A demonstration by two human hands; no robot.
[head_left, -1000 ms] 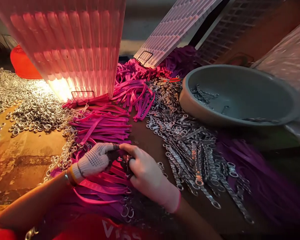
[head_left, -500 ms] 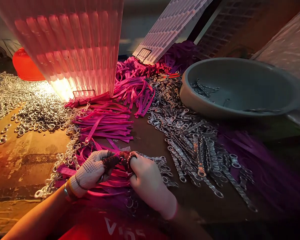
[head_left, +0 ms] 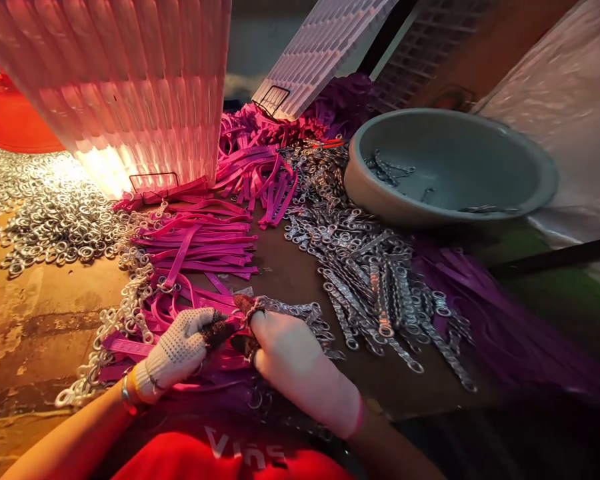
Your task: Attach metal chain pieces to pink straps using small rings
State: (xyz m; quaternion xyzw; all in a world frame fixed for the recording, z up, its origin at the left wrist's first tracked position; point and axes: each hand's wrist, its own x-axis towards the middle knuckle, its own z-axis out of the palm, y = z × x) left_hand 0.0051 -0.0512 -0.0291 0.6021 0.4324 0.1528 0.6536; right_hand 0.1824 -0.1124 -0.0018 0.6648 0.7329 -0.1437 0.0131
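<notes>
My left hand [head_left: 187, 343], in a white dotted glove with dark fingertips, is closed in a pinch on a magenta strap [head_left: 237, 321]. Facing it, my right hand [head_left: 287, 350] wears a white glove with dark fingertips. Its fingers are closed on the same short stretch of strap, and they hide most of it. Under both hands lies a bundle of magenta straps [head_left: 215, 383]. A string of pale metal rings [head_left: 130, 300] runs along the strap ends on the left. Silver braided pieces with ring ends [head_left: 300, 310] lie just beyond my right hand.
A large heap of braided pieces [head_left: 380, 287] spreads to the right, below a grey basin [head_left: 360, 180] with a few inside. Loose rings [head_left: 65, 227] pile up at left. A ribbed translucent panel [head_left: 170, 100] stands over the lit area, near a red container [head_left: 15, 117].
The view has shifted right, so things appear farther left. My hands remain close together, and the fingertips of both have drawn slightly apart, showing a bit of magenta strap between them.
</notes>
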